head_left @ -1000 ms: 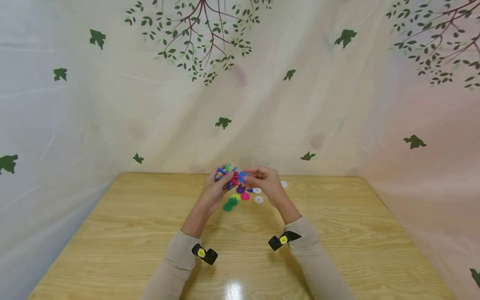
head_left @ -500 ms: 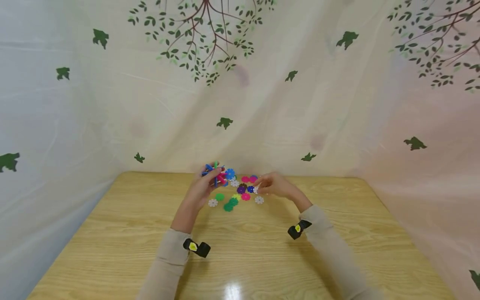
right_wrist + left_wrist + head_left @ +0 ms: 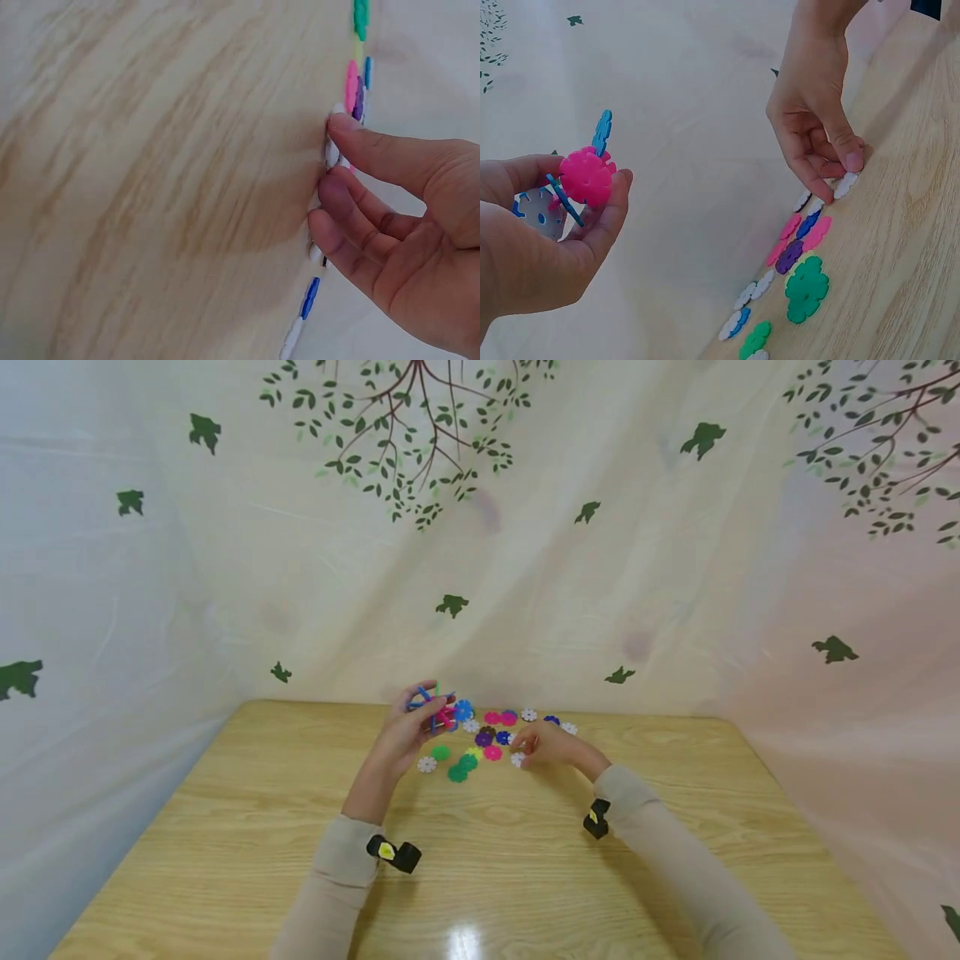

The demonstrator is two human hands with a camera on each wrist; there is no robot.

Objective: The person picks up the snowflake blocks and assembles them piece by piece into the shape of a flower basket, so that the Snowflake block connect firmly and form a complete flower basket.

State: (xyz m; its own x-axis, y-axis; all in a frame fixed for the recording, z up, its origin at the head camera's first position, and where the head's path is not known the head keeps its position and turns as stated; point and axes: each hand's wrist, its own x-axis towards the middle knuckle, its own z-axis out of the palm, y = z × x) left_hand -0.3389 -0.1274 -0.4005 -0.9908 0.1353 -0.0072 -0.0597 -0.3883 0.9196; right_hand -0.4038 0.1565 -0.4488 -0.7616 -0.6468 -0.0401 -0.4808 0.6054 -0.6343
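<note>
My left hand (image 3: 395,737) holds up a cluster of interlocked snowflake discs, with a pink disc (image 3: 586,175) and blue discs showing. A blue disc (image 3: 463,709) sticks out on the cluster's right side. Part of the cluster is hidden by the fingers and palm. Over at the table, my right hand (image 3: 553,745) has its thumb and fingers on a white snowflake disc (image 3: 846,185), pinching its edges low against the wood. In the right wrist view, the thumb (image 3: 346,124) lies at one edge of this white disc (image 3: 332,152).
Loose snowflake discs lie between the hands on the wooden table (image 3: 480,860): green (image 3: 458,772), purple (image 3: 483,739), pink (image 3: 492,752), white (image 3: 427,764) and others. More discs lie beyond the right hand, including a white one (image 3: 528,715). A printed cloth (image 3: 360,610) hangs behind.
My right hand has left the blue disc on the cluster and moved right and down to a white disc on the table. My left hand has shifted left with the cluster.
</note>
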